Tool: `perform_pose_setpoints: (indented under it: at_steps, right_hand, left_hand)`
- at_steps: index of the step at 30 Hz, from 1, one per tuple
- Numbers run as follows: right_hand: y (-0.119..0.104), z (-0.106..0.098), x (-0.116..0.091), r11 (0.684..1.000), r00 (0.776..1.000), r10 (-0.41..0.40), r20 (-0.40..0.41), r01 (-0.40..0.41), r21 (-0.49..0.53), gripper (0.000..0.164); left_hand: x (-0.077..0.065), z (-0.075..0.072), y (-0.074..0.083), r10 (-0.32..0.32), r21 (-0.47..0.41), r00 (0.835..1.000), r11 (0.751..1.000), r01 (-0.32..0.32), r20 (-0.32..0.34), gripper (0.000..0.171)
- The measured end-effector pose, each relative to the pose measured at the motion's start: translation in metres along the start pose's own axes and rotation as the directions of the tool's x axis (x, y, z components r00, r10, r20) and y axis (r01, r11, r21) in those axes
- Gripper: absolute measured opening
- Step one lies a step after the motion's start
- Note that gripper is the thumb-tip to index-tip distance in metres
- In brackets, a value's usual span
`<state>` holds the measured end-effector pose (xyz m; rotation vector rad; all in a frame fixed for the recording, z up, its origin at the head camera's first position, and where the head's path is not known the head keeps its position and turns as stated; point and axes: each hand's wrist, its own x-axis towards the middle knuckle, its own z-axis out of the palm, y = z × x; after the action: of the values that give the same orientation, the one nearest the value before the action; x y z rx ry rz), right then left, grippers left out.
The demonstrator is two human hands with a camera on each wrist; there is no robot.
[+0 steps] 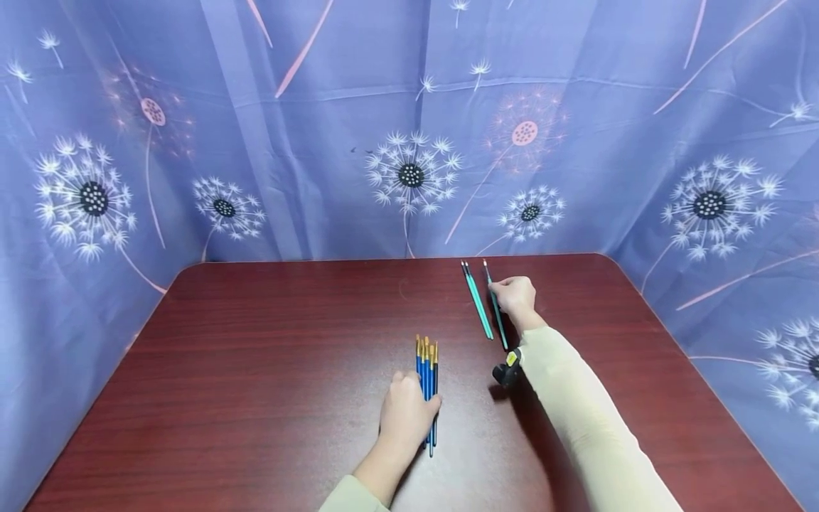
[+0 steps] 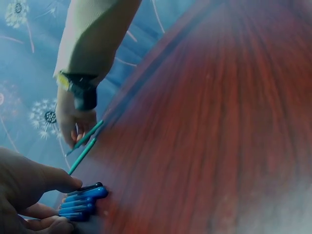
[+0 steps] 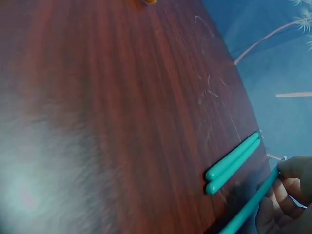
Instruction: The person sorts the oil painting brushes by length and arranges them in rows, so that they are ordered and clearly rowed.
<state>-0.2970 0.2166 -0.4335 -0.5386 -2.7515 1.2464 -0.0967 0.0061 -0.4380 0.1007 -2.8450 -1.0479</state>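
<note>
Near the middle of the table, my left hand (image 1: 406, 409) grips a bundle of blue paintbrushes (image 1: 426, 370), one of them darker, with gold ferrules pointing to the far edge. In the left wrist view, the thumb and fingers close on the sides of the brush handles (image 2: 80, 204). Farther back on the right, my right hand (image 1: 517, 297) pinches a thin teal paintbrush (image 1: 499, 321), seen slanting between thumb and fingers in the right wrist view. Just left of it, two teal paintbrushes (image 1: 478, 306) lie side by side on the table, tips toward the back edge.
The dark red wooden table (image 1: 256, 355) has rounded back corners. A blue curtain (image 1: 320, 156) with dandelion prints hangs behind it and at both sides. A small black wrist camera (image 1: 507, 371) is strapped at my right cuff.
</note>
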Motion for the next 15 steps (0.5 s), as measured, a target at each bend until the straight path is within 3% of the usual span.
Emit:
perform_pose_setpoints:
  at_steps: [6, 15]
  right_hand:
    - [-0.006, 0.007, 0.005, 0.996, 1.000, -0.025, -0.010, 0.024, -0.090, 0.027]
    - [-0.012, 0.010, 0.007, 0.992, 1.000, -0.023, 0.000, 0.023, -0.122, 0.027]
  left_hand:
    - [-0.004, 0.007, 0.007, 0.029, 0.025, 1.000, 0.999, -0.029, -0.010, 0.032]
    - [-0.006, 0.013, 0.010, 0.071, 0.062, 0.997, 0.996, -0.069, -0.023, 0.033]
